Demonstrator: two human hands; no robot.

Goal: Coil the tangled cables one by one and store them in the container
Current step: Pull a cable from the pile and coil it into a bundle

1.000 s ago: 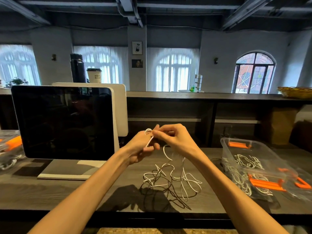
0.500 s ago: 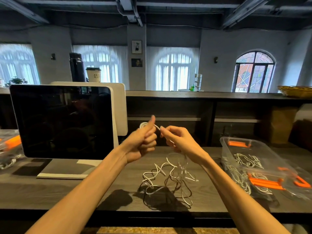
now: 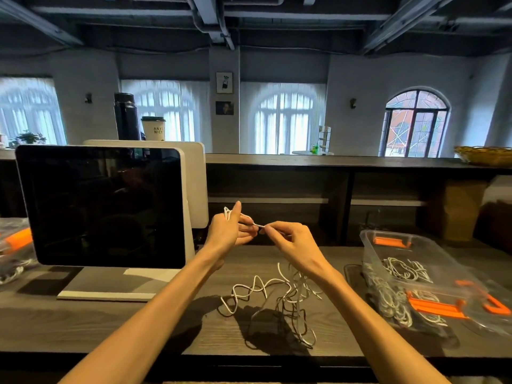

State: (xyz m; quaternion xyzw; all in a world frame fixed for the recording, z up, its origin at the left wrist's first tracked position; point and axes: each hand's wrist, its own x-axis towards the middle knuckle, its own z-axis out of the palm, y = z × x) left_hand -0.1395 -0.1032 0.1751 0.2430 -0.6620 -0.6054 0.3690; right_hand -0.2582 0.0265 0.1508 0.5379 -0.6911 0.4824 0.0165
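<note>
Both hands are raised above the dark wood-grain worktop (image 3: pixel 110 322), working one thin white cable (image 3: pixel 256 224). The left hand (image 3: pixel 230 231) is closed around a few small loops of it, which show above the fingers with the thumb pointing up. The right hand (image 3: pixel 296 242) pinches the same cable between thumb and fingertips just beside the left, and a short taut stretch runs between them. From the right hand the rest of the cable drops to a loose tangle of white and dark cables (image 3: pixel 277 300) lying on the worktop just below.

To the right stands a clear plastic container with orange latches (image 3: pixel 393 245), holding several white cables already coiled or bundled; more cables lie beside and beneath it, near its clear lid with orange clips (image 3: pixel 457 309).

By the look of it, the task is partly done: some cables are stored, the present one has only its first turns wound, and the tangle is left to be sorted.

As for writing, a white paper cup with a dark lid (image 3: pixel 153 128), behind the dark-screened white monitor (image 3: pixel 102 206), carries letters that appear to read "ANYT" over "NICE", cut off at the edge. No other text is legible.
</note>
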